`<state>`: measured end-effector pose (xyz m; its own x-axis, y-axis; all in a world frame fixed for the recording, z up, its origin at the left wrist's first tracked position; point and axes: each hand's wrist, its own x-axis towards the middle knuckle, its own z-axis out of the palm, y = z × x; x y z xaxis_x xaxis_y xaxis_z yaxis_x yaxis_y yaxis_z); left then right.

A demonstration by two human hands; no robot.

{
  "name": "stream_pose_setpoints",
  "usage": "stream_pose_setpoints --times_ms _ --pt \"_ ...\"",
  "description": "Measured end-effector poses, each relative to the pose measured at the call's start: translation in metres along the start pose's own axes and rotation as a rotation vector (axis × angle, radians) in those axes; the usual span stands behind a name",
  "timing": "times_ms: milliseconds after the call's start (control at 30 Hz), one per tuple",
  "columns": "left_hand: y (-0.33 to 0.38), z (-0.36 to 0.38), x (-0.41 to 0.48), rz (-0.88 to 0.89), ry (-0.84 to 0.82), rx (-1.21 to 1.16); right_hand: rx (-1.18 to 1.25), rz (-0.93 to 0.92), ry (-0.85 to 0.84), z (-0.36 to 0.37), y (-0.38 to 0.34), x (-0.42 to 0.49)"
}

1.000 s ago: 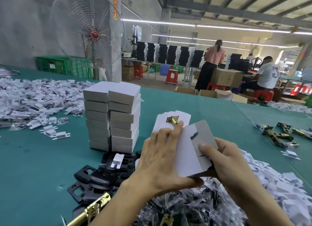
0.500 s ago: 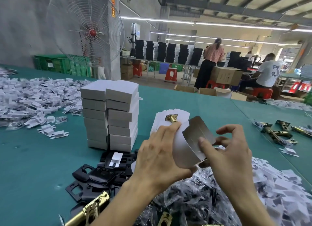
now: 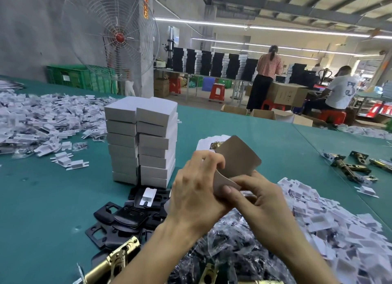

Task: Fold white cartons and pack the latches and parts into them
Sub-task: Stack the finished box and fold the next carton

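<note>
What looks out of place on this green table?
One small white insert lies alone on the black plates, away from the white heaps. The stacked boxes sit unevenly, some jutting out. The held carton is only bent for folding. Nothing looks damaged.

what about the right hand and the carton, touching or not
Touching: the head view shows the right hand pinching the carton at its lower edge.

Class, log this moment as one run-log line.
phase: folding | left hand: grips white carton | right hand: pinches its lower edge | folded cartons: two stacks on table
</note>
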<state>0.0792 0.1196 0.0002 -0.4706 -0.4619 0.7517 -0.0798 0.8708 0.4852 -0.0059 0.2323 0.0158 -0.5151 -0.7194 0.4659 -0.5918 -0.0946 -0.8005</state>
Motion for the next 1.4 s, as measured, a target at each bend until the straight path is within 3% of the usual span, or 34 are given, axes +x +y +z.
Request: stream_pose_setpoints --times_ms 133,367,667,1133,1400 --pt "-0.001 -0.002 0.001 -0.021 -0.052 0.005 0.034 -0.030 -0.012 -0.001 -0.003 0.000" --pt "-0.006 -0.003 0.000 -0.014 -0.170 -0.136 0.337 -0.081 0.253 -0.006 -0.014 0.001" --pt "-0.003 -0.004 0.001 -0.069 -0.103 -0.123 0.320 0.058 0.161 -0.004 -0.007 0.000" --pt "-0.001 -0.002 -0.001 -0.001 -0.143 -0.138 0.329 -0.005 0.175 -0.012 -0.005 0.003" --pt "-0.003 -0.005 0.001 -0.045 -0.116 -0.307 0.289 -0.041 -0.054 -0.024 -0.012 0.004"
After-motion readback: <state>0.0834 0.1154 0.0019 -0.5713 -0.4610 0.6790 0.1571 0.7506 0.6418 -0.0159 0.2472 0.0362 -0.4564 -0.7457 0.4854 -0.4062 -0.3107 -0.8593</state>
